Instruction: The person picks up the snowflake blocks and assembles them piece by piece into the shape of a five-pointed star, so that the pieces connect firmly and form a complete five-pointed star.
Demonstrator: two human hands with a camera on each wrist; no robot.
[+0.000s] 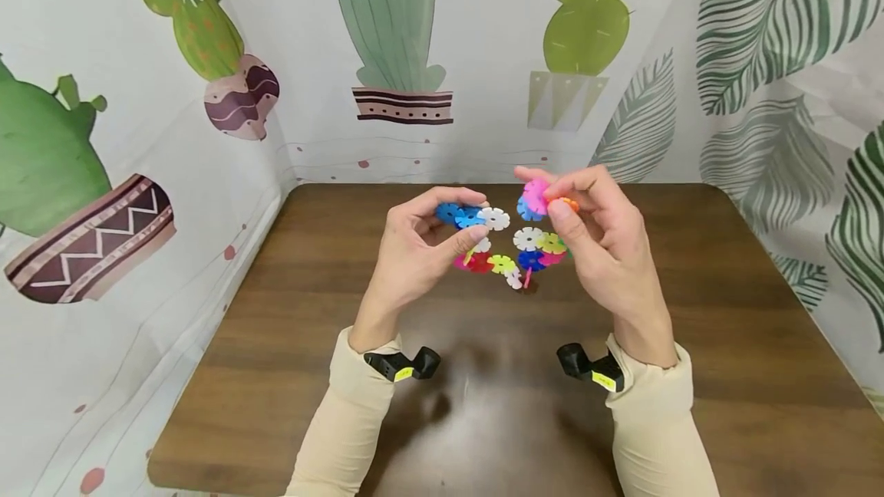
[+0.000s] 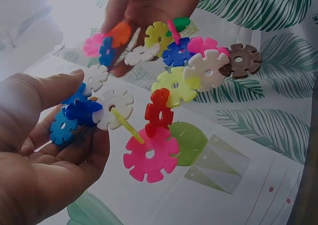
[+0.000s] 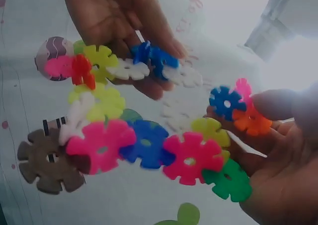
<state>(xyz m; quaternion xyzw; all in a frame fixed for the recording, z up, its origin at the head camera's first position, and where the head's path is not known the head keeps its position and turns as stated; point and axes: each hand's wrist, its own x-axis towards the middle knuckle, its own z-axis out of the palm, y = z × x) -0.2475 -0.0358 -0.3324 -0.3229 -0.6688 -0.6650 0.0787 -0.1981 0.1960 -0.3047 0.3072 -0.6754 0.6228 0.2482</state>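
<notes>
My left hand holds blue notched plastic discs between thumb and fingers, with a white disc slotted beside them. From these a chain of interlocking discs curves between the hands: a red disc, a yellow disc, a brown disc, a dark blue disc and several others. My right hand pinches an orange disc joined to a pink disc and a blue disc. The chain's green disc lies against the right hand's lower fingers.
A brown wooden table lies below the raised hands. Behind it hangs a white backdrop printed with cacti and leaves. Each wrist wears a small black camera, one on the left and one on the right.
</notes>
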